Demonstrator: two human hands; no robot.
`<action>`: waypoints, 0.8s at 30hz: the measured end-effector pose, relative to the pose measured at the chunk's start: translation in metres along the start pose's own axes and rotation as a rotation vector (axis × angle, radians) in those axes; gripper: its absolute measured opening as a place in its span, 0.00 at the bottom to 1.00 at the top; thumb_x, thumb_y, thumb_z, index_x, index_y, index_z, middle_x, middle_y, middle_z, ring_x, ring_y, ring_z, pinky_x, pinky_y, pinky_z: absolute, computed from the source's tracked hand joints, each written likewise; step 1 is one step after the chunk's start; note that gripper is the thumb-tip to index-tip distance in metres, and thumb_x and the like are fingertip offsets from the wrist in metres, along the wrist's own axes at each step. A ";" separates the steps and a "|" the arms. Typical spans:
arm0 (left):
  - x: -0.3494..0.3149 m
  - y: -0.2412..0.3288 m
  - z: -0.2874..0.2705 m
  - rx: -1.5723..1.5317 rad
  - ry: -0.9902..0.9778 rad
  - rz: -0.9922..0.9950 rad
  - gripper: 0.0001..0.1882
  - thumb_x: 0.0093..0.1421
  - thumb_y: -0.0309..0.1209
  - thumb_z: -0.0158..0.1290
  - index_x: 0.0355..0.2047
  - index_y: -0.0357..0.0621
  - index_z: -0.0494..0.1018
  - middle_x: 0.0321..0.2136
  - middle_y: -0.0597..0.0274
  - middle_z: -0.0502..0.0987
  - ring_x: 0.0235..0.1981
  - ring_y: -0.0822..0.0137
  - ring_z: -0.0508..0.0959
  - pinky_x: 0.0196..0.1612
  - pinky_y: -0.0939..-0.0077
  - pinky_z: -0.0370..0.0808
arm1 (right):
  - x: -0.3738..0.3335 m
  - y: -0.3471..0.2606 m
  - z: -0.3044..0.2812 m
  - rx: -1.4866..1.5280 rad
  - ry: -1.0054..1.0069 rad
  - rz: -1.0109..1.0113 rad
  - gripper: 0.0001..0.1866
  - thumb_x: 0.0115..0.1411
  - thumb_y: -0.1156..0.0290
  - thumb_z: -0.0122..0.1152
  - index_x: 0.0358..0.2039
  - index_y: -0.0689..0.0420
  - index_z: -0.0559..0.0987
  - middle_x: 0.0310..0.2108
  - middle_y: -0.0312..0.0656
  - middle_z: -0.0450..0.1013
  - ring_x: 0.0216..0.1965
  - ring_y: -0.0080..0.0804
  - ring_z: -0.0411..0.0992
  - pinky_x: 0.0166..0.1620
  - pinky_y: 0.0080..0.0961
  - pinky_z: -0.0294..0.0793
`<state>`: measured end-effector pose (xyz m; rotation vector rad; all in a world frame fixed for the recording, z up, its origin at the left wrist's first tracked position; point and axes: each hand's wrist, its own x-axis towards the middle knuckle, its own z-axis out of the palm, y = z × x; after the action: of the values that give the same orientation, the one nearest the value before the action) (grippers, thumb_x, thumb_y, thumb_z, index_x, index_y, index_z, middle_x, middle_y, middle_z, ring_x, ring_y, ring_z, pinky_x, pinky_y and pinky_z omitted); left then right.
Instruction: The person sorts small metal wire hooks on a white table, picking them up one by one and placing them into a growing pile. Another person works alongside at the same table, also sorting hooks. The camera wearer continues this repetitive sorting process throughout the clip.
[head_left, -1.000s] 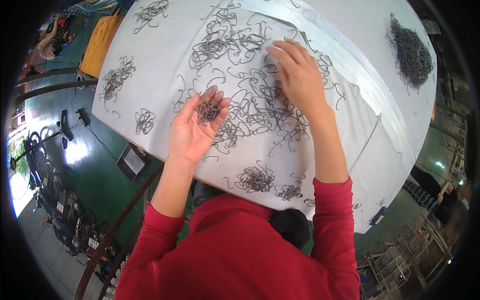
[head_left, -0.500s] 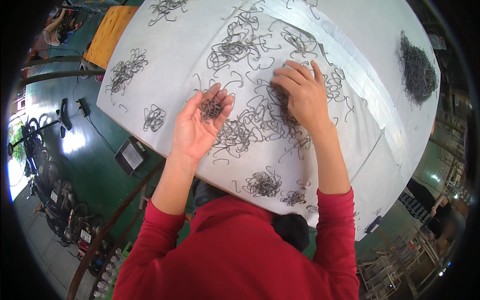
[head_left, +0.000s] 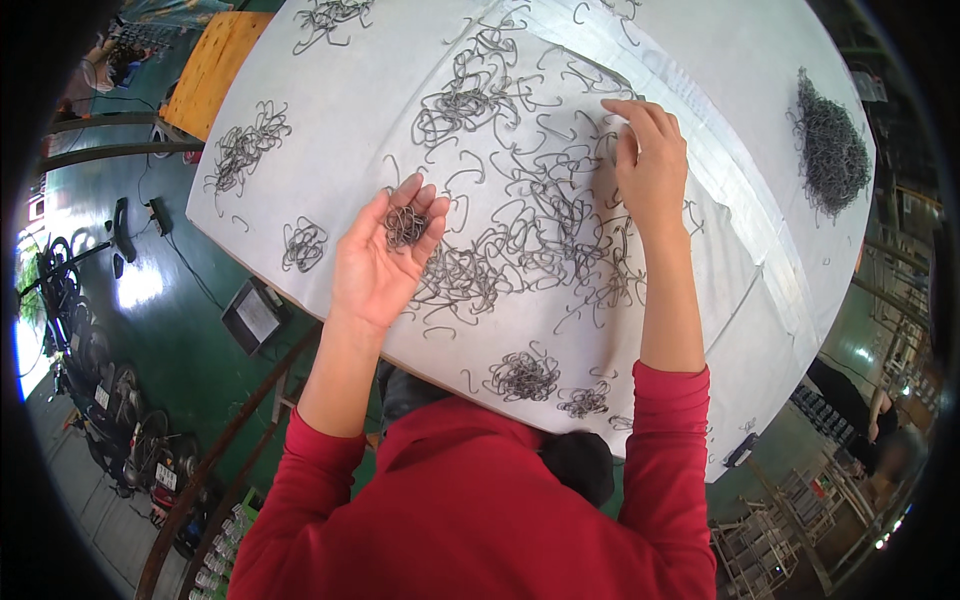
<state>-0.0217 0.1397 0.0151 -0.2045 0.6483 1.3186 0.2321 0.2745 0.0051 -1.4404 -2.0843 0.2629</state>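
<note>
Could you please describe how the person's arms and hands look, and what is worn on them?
Plain red sleeves end on the forearms, leaving the wrists bare. The left hand and the right hand wear no gloves; no watch or bracelet shows.

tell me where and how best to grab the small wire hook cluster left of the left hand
Likely from above, gathering the outer rim of the small wire hook cluster inward from opposite sides. It lies compact with bare tabletop around it, and its loops look loose, so pinching one wire might leave others behind.
</note>
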 end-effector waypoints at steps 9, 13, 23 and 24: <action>-0.003 0.001 -0.004 -0.042 -0.037 -0.004 0.19 0.66 0.34 0.39 0.49 0.30 0.66 0.43 0.50 0.73 0.49 0.56 0.73 0.50 0.67 0.75 | 0.007 -0.021 0.017 -0.183 -0.315 -0.073 0.04 0.52 0.69 0.60 0.29 0.52 0.77 0.28 0.35 0.73 0.34 0.36 0.71 0.41 0.39 0.65; -0.008 0.002 -0.003 -0.056 -0.099 -0.026 0.19 0.66 0.34 0.39 0.50 0.30 0.65 0.44 0.49 0.73 0.49 0.55 0.73 0.50 0.66 0.75 | 0.001 -0.016 -0.005 -0.013 -0.449 0.091 0.07 0.56 0.67 0.56 0.29 0.58 0.76 0.31 0.43 0.74 0.34 0.41 0.72 0.39 0.38 0.68; -0.024 -0.008 -0.025 -0.058 -0.035 -0.042 0.19 0.66 0.33 0.39 0.50 0.28 0.63 0.44 0.47 0.72 0.48 0.54 0.73 0.50 0.65 0.75 | -0.170 -0.031 -0.131 0.302 -0.962 0.348 0.04 0.53 0.74 0.57 0.27 0.59 0.73 0.25 0.43 0.68 0.27 0.38 0.68 0.33 0.31 0.68; -0.024 -0.009 -0.026 -0.052 -0.029 -0.048 0.19 0.66 0.33 0.39 0.50 0.28 0.64 0.44 0.47 0.72 0.48 0.54 0.73 0.50 0.65 0.75 | -0.178 -0.037 -0.137 0.315 -1.009 0.412 0.04 0.52 0.72 0.58 0.28 0.58 0.74 0.27 0.45 0.69 0.29 0.41 0.70 0.34 0.34 0.69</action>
<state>-0.0242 0.1048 0.0047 -0.2411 0.5819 1.2905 0.3239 0.0770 0.0708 -1.6987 -2.2288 1.6899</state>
